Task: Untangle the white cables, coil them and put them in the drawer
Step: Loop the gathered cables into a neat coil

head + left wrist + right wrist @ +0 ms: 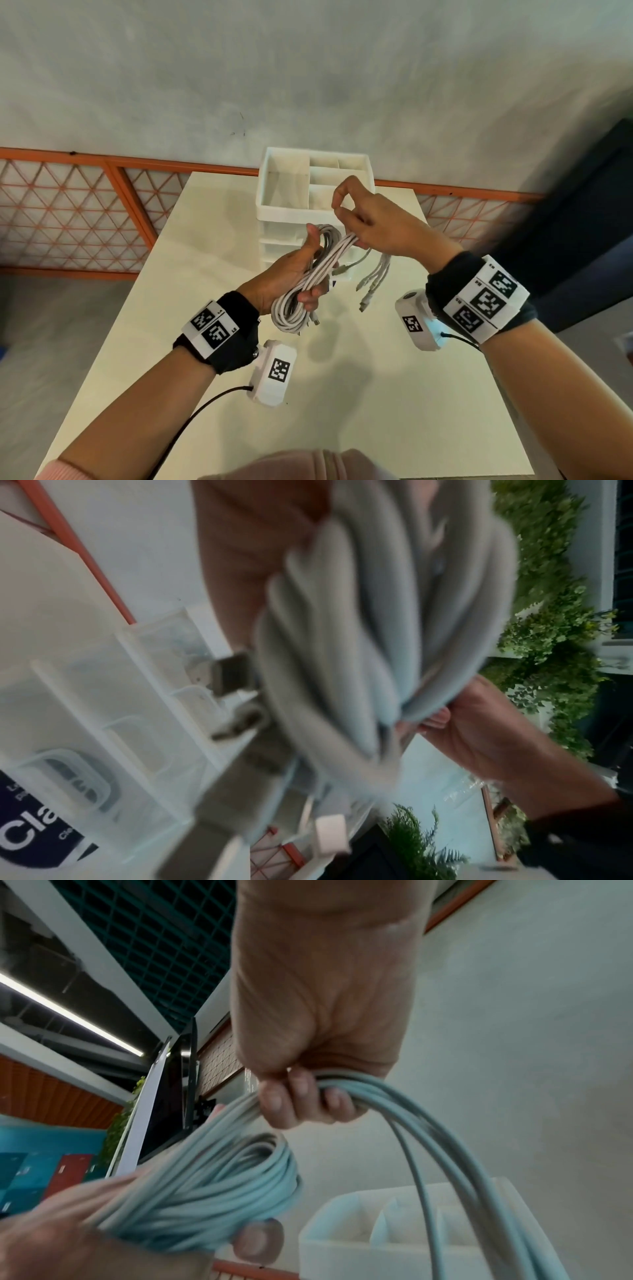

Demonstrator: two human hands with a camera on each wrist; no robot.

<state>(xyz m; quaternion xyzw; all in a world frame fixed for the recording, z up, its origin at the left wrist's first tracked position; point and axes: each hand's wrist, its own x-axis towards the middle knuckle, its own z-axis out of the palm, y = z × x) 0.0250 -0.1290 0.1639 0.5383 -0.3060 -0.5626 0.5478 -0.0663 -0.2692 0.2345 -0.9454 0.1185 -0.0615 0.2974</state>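
Observation:
My left hand (pixel 301 270) grips a coiled bundle of white cables (pixel 308 284) above the table, thumb up along the coil. Loops hang below the palm. My right hand (pixel 370 226) holds the same strands a little higher and to the right, lower fingers curled round them, index finger and thumb raised. Several loose ends with plugs (pixel 371 284) dangle under the right hand. The wrist views show the cables (pixel 377 642) blurred close up, and the right hand's fingers (pixel 301 1096) curled round the strands (pixel 212 1191). The white drawer unit (pixel 274 192) stands behind both hands.
The drawer unit's top tray (pixel 342 161) has several open compartments; stacked drawers (pixel 284 240) lie below it. It stands at the far end of the cream table (pixel 342 394). An orange lattice railing (pixel 68 212) runs behind, and a dark panel (pixel 582 222) is at the right.

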